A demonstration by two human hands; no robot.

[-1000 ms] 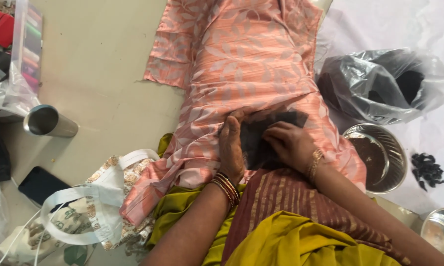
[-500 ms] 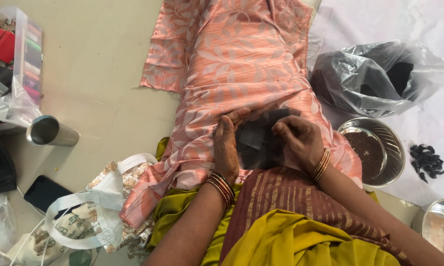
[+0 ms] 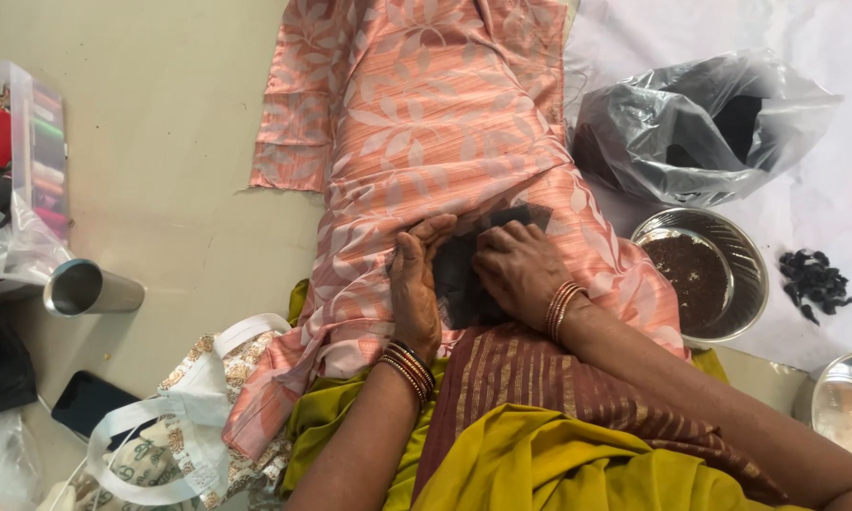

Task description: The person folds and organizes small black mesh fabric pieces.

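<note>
A peach cloth with a pale leaf pattern (image 3: 445, 123) lies spread over my lap and out across the floor. A small dark patch of fabric (image 3: 464, 270) rests on it near my knees. My left hand (image 3: 416, 289) lies flat along the patch's left edge, fingers together and stretched forward. My right hand (image 3: 518, 270) presses palm-down on the patch's right side, fingers bent. Bangles sit on both wrists. Neither hand grips anything that I can see.
A steel bowl of dark powder (image 3: 705, 274) stands right of my right hand, beside a grey plastic bag (image 3: 700, 123) and a small black pile (image 3: 816, 281). Left are a steel tumbler (image 3: 90, 289), a clear box of thread spools (image 3: 38, 161), a phone (image 3: 90, 402), a white-handled cloth bag (image 3: 180, 426).
Both hands have shifted slightly on the dark patch, the right hand sliding left over it. The view has drifted, so the cloth sits more central.
</note>
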